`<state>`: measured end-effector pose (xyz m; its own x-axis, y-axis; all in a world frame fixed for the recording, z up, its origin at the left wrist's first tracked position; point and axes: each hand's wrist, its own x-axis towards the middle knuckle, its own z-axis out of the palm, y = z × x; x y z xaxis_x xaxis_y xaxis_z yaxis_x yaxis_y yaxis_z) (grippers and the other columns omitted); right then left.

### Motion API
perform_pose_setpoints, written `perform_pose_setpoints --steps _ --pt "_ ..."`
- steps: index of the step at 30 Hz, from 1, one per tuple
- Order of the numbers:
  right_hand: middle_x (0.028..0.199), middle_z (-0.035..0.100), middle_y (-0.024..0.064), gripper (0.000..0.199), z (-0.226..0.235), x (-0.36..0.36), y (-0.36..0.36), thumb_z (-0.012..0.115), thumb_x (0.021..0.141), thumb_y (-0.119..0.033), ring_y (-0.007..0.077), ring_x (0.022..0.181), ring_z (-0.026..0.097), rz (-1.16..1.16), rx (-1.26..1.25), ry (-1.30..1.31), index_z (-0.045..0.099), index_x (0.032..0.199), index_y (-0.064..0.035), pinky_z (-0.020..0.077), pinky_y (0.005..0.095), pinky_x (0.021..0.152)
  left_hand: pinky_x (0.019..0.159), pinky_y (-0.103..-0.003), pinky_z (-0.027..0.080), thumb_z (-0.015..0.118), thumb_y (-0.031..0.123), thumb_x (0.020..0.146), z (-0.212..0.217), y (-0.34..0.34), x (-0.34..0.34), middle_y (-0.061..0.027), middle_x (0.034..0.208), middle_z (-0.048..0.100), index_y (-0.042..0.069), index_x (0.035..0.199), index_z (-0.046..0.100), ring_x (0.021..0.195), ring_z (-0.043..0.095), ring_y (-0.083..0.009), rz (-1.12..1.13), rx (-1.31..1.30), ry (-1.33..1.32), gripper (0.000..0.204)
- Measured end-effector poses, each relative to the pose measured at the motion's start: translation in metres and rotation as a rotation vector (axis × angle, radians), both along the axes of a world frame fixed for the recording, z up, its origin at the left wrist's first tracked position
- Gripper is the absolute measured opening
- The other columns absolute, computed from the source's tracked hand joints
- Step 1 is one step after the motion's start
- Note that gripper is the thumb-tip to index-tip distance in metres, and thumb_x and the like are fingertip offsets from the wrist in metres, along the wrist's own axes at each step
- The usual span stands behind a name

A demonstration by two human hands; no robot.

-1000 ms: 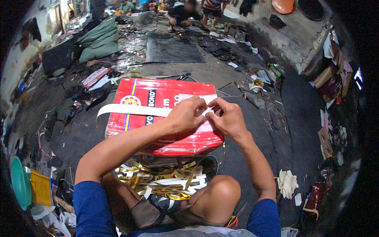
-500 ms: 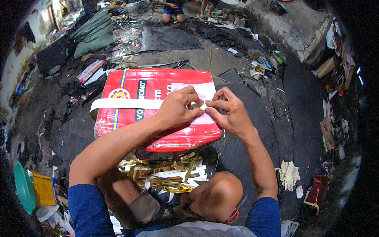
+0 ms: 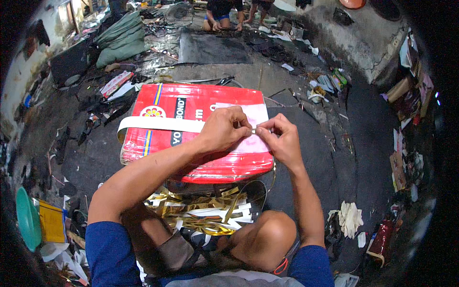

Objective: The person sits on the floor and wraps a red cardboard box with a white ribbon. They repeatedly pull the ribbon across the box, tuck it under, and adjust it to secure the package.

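A red plastic-wrapped block (image 3: 191, 167) lies in front of my crossed legs, with a pinkish-white sheet (image 3: 257, 112) on its right part. Across its top runs a long white strip (image 3: 167, 124), its gold underside showing where it curls over the left edge. My left hand (image 3: 227, 126) is closed in a pinch over the strip's right part. Thumb and fingers of my right hand (image 3: 281, 136) are pinched just beside it. Between the two sets of fingertips a small pale bit shows, too small to make out.
Gold and white strips (image 3: 205, 210) lie heaped between the block and my legs. Red scissor handles (image 3: 281, 266) show by my right knee. A white glove (image 3: 350, 220) lies at right, a green basin (image 3: 27, 220) at left. Another person (image 3: 224, 16) kneels far ahead beyond a dark mat (image 3: 215, 49).
Both hands have come lower onto the sheet, and my right fingers have closed into a tighter pinch. The view has shifted slightly. The far person now leans forward with hands down.
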<state>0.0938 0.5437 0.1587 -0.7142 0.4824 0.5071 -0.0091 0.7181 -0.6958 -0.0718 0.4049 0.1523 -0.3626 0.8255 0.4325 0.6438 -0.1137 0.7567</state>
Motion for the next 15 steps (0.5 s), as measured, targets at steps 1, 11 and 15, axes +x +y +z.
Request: perform_pose_setpoints --steps 1,11,15 --pt "0.074 0.052 -0.0005 0.013 -0.002 -0.001 0.0 0.081 0.081 -0.011 0.0096 0.065 0.047 -0.009 -0.081 -0.037 0.075 0.089 -0.0031 0.0362 0.0293 0.056 0.068 -0.035 0.053 0.079 0.011 0.082 0.002 -0.001 0.0 -0.0115 0.081 0.071 0.0 0.084 0.075 0.075 0.068 -0.0192 0.001 -0.017 -0.022 0.012" --pt "0.07 0.052 -0.006 0.021 -0.024 -0.008 0.0 0.077 0.091 -0.011 0.0033 0.061 0.042 -0.016 -0.574 0.157 0.057 0.093 -0.0051 0.031 0.0238 0.053 0.068 -0.039 0.058 0.077 0.014 0.077 0.024 0.015 -0.003 -0.0171 0.08 0.075 0.001 0.081 0.077 0.074 0.074 -0.0273 -0.025 -0.1 0.141 0.013" --pt "0.07 0.055 -0.0047 0.032 -0.025 0.001 -0.001 0.066 0.104 -0.034 0.0034 0.063 0.044 -0.002 -0.54 0.088 0.056 0.092 -0.0062 0.0346 0.0253 0.055 0.067 -0.038 0.056 0.076 0.011 0.079 0.01 0.018 0.001 -0.0147 0.079 0.072 0.0 0.081 0.076 0.071 0.072 -0.0255 -0.082 0.052 0.1 0.011"
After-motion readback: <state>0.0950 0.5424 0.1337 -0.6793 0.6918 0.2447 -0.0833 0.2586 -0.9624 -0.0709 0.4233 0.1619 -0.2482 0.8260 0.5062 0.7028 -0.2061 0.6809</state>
